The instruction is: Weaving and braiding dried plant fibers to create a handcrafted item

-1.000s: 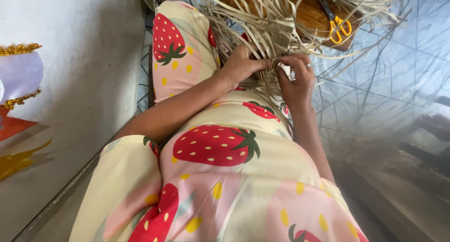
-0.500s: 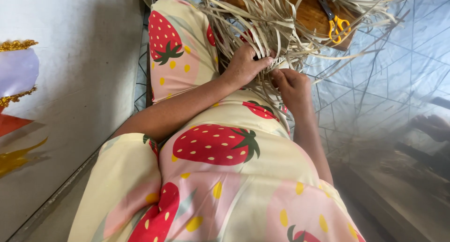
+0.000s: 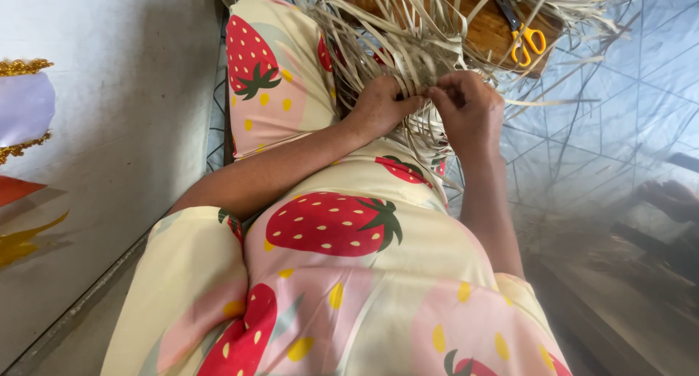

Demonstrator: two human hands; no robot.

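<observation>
Pinching pale straw strips (image 3: pixel 419 70) with both left hand (image 3: pixel 378 107) and right hand (image 3: pixel 470 110) just below the wooden board (image 3: pixel 480 23), yellow-handled scissors (image 3: pixel 526 42) lying on that board; likely risking strips snapping or slipping loose, tangling underneath.

- The fingertips of the left hand (image 3: pixel 378 108) are hidden among the pale strips (image 3: pixel 408 56), so its grip cannot be told.
- The wooden board (image 3: pixel 484 26) is cut by the top edge (strips cover much of it).
- The scissors (image 3: pixel 526 41) show mostly their yellow handles.
- The right side is blurred.
</observation>
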